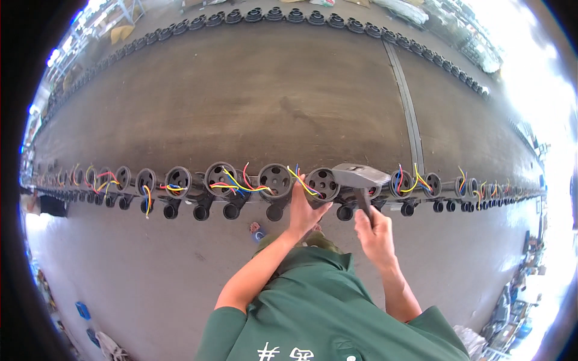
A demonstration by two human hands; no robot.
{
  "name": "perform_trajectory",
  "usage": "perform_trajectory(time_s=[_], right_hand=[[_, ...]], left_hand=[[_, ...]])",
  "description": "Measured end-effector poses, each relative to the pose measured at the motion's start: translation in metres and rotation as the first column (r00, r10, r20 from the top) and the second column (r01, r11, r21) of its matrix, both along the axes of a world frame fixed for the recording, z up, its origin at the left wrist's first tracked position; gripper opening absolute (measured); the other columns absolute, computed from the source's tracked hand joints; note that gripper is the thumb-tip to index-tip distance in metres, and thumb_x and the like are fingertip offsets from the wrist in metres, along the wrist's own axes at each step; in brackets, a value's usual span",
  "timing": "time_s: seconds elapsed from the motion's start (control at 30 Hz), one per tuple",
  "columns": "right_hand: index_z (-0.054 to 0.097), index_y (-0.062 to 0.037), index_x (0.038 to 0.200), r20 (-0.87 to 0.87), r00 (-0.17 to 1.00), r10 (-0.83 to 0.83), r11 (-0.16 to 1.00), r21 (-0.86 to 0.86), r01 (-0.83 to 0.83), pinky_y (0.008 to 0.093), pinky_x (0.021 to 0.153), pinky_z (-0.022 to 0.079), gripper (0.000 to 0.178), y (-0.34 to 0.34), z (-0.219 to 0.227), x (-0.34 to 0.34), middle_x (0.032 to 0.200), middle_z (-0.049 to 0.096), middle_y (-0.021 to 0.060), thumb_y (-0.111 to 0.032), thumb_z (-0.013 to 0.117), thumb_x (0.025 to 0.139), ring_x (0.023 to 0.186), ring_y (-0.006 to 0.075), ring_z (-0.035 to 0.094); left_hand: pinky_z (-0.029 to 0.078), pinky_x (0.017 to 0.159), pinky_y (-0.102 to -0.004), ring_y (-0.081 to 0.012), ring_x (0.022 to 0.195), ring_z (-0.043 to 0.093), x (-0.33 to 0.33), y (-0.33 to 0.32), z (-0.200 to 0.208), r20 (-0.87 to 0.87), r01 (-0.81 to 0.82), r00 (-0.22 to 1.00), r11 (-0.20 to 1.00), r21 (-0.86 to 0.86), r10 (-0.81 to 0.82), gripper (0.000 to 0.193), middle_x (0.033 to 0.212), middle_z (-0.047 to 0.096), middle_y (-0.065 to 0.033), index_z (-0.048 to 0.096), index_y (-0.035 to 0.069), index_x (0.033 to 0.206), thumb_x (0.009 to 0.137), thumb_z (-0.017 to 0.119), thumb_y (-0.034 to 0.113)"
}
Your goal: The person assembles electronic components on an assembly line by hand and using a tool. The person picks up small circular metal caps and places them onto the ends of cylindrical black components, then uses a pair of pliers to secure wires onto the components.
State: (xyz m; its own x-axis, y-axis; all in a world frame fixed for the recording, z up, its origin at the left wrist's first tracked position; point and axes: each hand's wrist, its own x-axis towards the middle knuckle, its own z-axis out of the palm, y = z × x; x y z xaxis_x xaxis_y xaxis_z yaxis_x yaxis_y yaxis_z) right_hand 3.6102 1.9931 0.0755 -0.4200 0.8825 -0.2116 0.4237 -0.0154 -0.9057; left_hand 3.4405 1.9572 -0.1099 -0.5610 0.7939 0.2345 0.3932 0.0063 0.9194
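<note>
My right hand point(376, 237) is closed round the handle of a hammer point(361, 175). Its broad grey head is held over the table's near edge, partly covering the round black housing behind it. My left hand point(306, 212) grips a round black housing point(326, 180), with fingers up along its left side and thumb across its near side. Holes show in this housing's inner face. Beside my left fingers, red, yellow and blue wires point(301, 180) stick up. Another open black housing point(274, 179) sits just left of that hand, a short pipe-like outlet below it.
A long row of similar black housings, many with coloured wires point(232, 182), lines the near edge of the brown table point(253, 102). Another row of black parts point(274, 14) follows the far edge. A metal strip point(404, 102) crosses the tabletop at right. Grey floor point(150, 271) lies below.
</note>
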Motion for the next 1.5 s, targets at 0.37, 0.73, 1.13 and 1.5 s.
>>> perform_trajectory(time_s=[0.37, 0.73, 1.13, 1.5], right_hand=[[0.066, 0.0024, 0.087, 0.352, 0.930, 0.108, 0.991, -0.110, -0.074, 0.0373, 0.061, 0.048, 0.049, 0.037, -0.053, -0.006, 0.068, 0.063, 0.0080, -0.044, 0.063, 0.101, 0.062, 0.0166, 0.059], [0.061, 0.0053, 0.091, 0.418, 0.885, 0.206, 0.960, 0.090, -0.266, 0.0480, 0.066, 0.049, 0.047, 0.024, -0.068, -0.014, 0.077, 0.063, 0.0283, -0.040, 0.060, 0.103, 0.067, 0.0442, 0.061], [0.053, -0.0062, 0.077, 0.332, 0.942, 0.055, 0.938, 0.306, -0.163, 0.0286, 0.045, 0.037, 0.047, 0.026, -0.054, -0.005, 0.060, 0.052, -0.0015, -0.042, 0.054, 0.108, 0.049, 0.0075, 0.048], [0.056, -0.0066, 0.084, 0.103, 0.989, 0.108, 0.982, -0.165, -0.090, 0.0271, 0.050, 0.038, 0.039, 0.028, 0.003, -0.014, 0.066, 0.051, -0.0033, -0.038, 0.059, 0.107, 0.056, 0.0068, 0.046]], left_hand=[[0.048, 0.106, -0.0431, -0.0367, 0.122, 0.060, -0.007, 0.015, -0.005, 0.094, 0.049, 0.994, 0.998, 0.031, -0.052, 0.095, 0.127, 0.061, -0.0180, 0.046, 0.002, 0.139, 0.063, 0.096, 0.027], [0.047, 0.105, -0.0452, -0.0400, 0.123, 0.057, -0.003, 0.011, -0.023, 0.019, -0.022, 1.000, 0.999, 0.045, 0.021, 0.097, 0.129, 0.059, -0.0202, 0.044, 0.001, 0.142, 0.064, 0.096, 0.029], [0.053, 0.093, -0.0446, -0.0400, 0.113, 0.065, -0.006, 0.010, -0.008, 0.034, -0.058, 0.998, 0.994, 0.095, 0.055, 0.090, 0.120, 0.064, -0.0178, 0.046, 0.006, 0.137, 0.064, 0.095, 0.024], [0.055, 0.091, -0.0442, -0.0399, 0.109, 0.066, -0.014, 0.005, 0.001, 0.000, -0.068, 0.998, 0.990, 0.123, 0.069, 0.089, 0.119, 0.065, -0.0182, 0.046, 0.006, 0.136, 0.065, 0.096, 0.023]])
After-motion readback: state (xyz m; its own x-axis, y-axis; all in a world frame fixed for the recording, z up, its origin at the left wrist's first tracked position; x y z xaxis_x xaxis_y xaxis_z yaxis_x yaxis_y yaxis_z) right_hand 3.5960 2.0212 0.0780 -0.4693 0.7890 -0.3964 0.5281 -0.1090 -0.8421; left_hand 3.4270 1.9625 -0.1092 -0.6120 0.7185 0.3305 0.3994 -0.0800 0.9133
